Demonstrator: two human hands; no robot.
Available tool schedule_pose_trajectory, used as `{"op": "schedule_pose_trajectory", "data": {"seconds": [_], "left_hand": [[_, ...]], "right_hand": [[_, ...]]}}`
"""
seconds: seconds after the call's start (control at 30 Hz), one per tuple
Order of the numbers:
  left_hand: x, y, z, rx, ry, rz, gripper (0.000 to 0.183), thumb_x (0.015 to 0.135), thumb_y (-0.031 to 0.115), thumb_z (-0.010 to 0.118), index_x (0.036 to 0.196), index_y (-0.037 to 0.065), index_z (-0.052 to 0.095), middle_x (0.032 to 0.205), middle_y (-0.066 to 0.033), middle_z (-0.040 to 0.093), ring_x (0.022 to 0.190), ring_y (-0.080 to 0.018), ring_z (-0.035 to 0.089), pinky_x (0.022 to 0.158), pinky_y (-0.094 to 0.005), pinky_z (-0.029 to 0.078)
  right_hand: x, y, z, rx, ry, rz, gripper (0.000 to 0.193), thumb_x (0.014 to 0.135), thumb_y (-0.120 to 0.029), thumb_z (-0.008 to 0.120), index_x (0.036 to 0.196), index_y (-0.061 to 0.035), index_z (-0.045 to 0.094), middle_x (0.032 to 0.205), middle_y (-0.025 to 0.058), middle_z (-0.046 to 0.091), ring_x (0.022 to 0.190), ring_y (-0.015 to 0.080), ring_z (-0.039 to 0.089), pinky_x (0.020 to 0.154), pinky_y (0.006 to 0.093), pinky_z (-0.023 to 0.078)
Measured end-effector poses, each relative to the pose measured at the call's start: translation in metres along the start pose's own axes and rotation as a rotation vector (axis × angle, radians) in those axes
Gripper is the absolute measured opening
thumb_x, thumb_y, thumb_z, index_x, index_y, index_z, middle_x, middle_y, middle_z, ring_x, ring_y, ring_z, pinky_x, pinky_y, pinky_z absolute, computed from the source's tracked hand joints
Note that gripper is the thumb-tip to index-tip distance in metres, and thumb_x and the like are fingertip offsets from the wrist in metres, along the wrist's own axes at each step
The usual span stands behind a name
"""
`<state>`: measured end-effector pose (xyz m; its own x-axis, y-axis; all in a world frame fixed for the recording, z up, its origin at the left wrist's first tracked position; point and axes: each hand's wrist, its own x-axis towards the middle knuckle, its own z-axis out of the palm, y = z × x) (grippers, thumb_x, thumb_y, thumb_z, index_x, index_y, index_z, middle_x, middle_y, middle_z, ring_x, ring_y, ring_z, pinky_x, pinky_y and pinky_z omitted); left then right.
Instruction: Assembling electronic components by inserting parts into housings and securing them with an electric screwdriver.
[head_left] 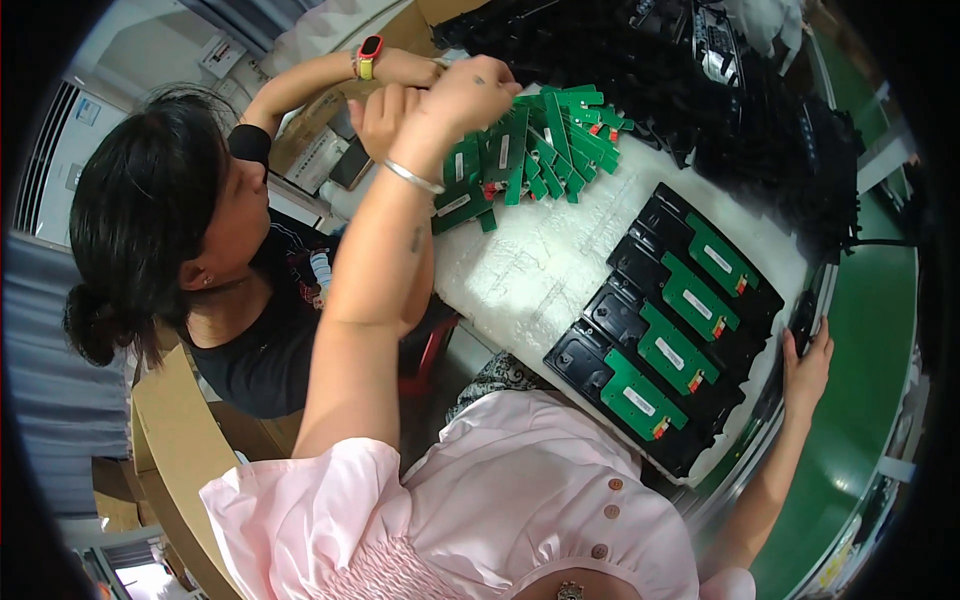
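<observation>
My left hand (468, 97) reaches to the far side of the white foam slab (520, 270), at the upper left edge of a heap of green circuit boards (575, 140). Its fingers are bent together, and whatever they hold is hidden. At the right, my right hand (806, 372) lies by the slab's edge, thumb and fingers apart, next to a narrow black part (803, 322). Between my arms several black plastic housings (590, 350) lie in a slanting row, each bearing a green board (640, 397) with a white label and a red-and-yellow connector.
A co-worker (230, 250) sits at the left; one hand with a watch (400, 68) and another hand (385, 118) are close to mine. Many black parts (640, 60) are heaped at the back. A cardboard box (180, 420) stands lower left; a green surface (860, 420) runs along the right.
</observation>
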<state>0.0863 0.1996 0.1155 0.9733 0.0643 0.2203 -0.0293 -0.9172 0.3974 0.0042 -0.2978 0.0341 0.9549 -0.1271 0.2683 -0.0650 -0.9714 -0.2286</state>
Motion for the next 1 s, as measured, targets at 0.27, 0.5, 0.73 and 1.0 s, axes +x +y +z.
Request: {"op": "schedule_pose_trajectory", "data": {"seconds": [0.27, 0.5, 0.73, 1.0], "left_hand": [[0.036, -0.043, -0.072, -0.071, -0.347, -0.258, 0.019, 0.079, 0.015, 0.056, 0.084, -0.003, 0.063, 0.071, -0.0089, 0.065, 0.057, -0.015, 0.063, 0.052, -0.0241, 0.053], [0.118, -0.144, -0.054, 0.162, -0.987, 1.045, 0.017, 0.074, 0.013, 0.057, 0.078, -0.003, 0.062, 0.082, -0.0167, 0.063, 0.075, -0.0287, 0.062, 0.068, -0.034, 0.05], [0.041, -0.124, -0.001, 0.439, -0.065, 0.1, 0.015, 0.069, 0.013, 0.058, 0.079, 0.003, 0.064, 0.077, -0.0188, 0.062, 0.073, -0.0319, 0.062, 0.069, -0.0404, 0.049], [0.031, -0.131, 0.015, 0.302, 0.025, -0.032, 0.018, 0.069, 0.018, 0.066, 0.08, 0.004, 0.067, 0.082, -0.0143, 0.063, 0.079, -0.0298, 0.06, 0.073, -0.0355, 0.047]], "right_hand": [[0.016, 0.029, 0.016, 0.191, -0.162, 0.116, 0.056, 0.073, -0.032, 0.063, 0.11, 0.0067, 0.05, 0.098, 0.0215, 0.058, 0.093, 0.0293, 0.057, 0.082, 0.0344, 0.042], [0.001, 0.046, 0.006, 0.824, -0.204, 0.225, 0.039, 0.071, -0.018, 0.061, 0.104, 0.0029, 0.055, 0.089, 0.0046, 0.055, 0.08, 0.012, 0.05, 0.073, 0.0256, 0.039], [-0.008, 0.045, -0.035, 1.179, 0.05, 0.174, 0.05, 0.072, -0.013, 0.056, 0.117, 0.004, 0.044, 0.1, 0.0049, 0.048, 0.094, 0.0138, 0.045, 0.085, 0.0248, 0.033], [0.005, 0.014, -0.055, 1.247, 0.364, -0.074, 0.049, 0.074, -0.008, 0.051, 0.12, 0.0055, 0.039, 0.099, 0.0088, 0.045, 0.098, 0.0176, 0.042, 0.093, 0.0313, 0.03]]}}
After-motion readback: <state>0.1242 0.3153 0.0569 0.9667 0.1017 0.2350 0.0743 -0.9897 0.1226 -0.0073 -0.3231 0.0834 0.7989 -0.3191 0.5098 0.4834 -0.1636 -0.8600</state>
